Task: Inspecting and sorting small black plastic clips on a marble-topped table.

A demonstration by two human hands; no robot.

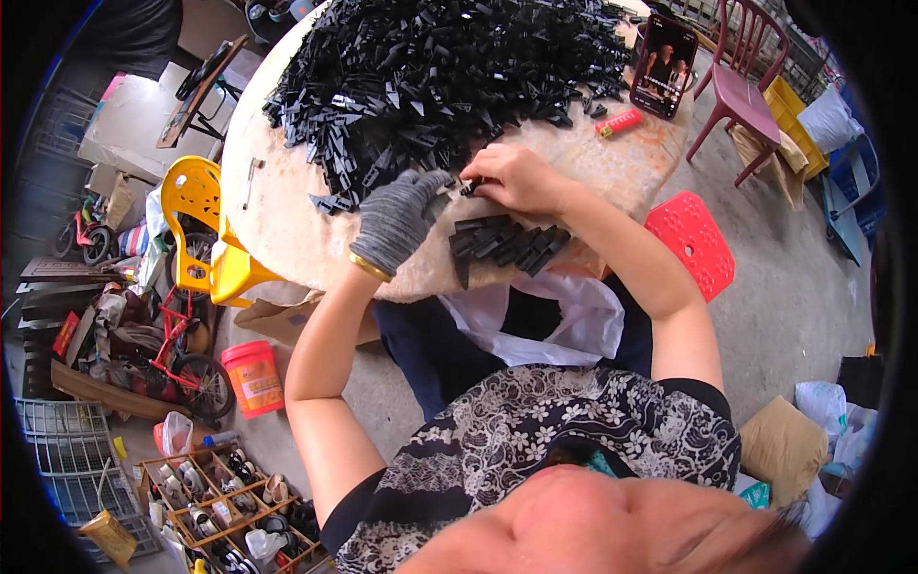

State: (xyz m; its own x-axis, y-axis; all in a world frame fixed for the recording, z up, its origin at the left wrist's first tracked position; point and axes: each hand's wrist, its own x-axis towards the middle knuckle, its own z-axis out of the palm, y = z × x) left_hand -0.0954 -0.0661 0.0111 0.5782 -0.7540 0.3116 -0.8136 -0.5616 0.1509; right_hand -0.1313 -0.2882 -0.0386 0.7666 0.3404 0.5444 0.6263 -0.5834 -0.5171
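Note:
A big heap of small black plastic pieces [421, 86] covers the far part of the round table [277, 206]. At its near edge my left hand [394, 222], in a grey knit glove, has its fingers closed; whatever is between them is too small to make out. Close beside it, my bare right hand [526, 180] pinches a small black plastic piece [469, 187] between thumb and fingers. Nearer to me, below my right hand, a group of black pieces [507, 245] lies side by side by the table edge. An open white plastic bag [588, 311] rests on my lap, under that edge.
On the table's right side stand a phone [663, 69] and a red lighter-like cylinder [620, 122]. A red stool [690, 244] and a maroon chair [748, 81] are to the right. To the left are a yellow chair [196, 225], a red bucket [253, 378] and a shoe rack [229, 507].

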